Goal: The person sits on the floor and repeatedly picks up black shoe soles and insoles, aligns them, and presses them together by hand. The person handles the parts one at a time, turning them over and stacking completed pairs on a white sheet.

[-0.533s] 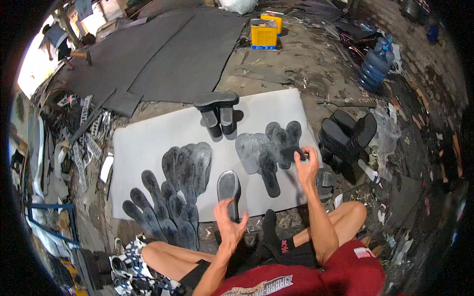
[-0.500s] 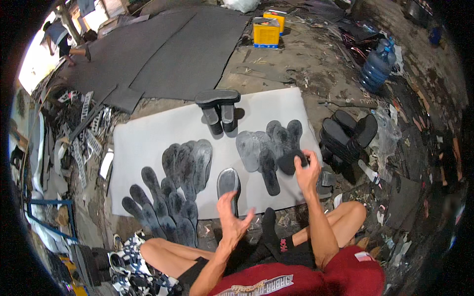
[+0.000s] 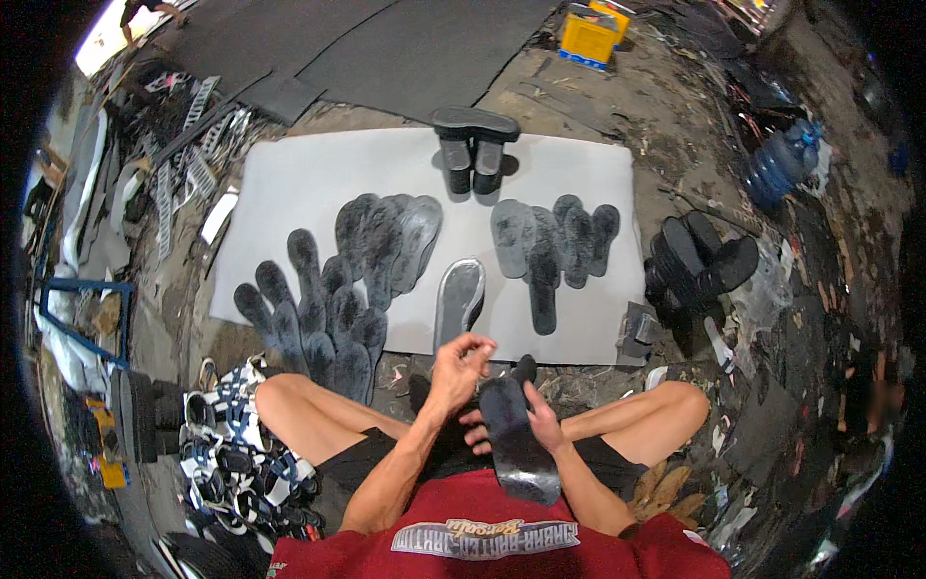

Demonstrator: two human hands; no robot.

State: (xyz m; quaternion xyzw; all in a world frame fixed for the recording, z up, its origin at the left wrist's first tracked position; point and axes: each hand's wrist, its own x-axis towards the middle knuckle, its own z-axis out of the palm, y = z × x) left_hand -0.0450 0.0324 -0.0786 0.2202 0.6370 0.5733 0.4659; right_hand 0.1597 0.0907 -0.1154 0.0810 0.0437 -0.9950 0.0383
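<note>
My right hand (image 3: 547,425) grips a dark shoe sole (image 3: 517,439) over my lap, thumb along its right edge and fingertips showing past its left edge. The sole's lower end is shiny. Up and to its left is my left hand (image 3: 459,374), its fingers curled in toward the thumb. Whether anything small sits between them cannot be made out. Just beyond the left hand, a single sole with a pale rim (image 3: 459,301) lies on the white sheet (image 3: 405,328). Dark soles overlap in a left group (image 3: 362,251) and a smaller right group (image 3: 544,280).
Several thick black soles (image 3: 475,125) are stacked at the sheet's far edge. More black footwear (image 3: 699,256) lies to the right, near a blue water bottle (image 3: 783,164). White and navy straps (image 3: 241,444) pile by my left knee. Yellow containers (image 3: 588,37) stand far off.
My right hand has come from the right group of soles to my lap, bringing a sole. My left hand's fingers have drawn together. The view has tilted downward.
</note>
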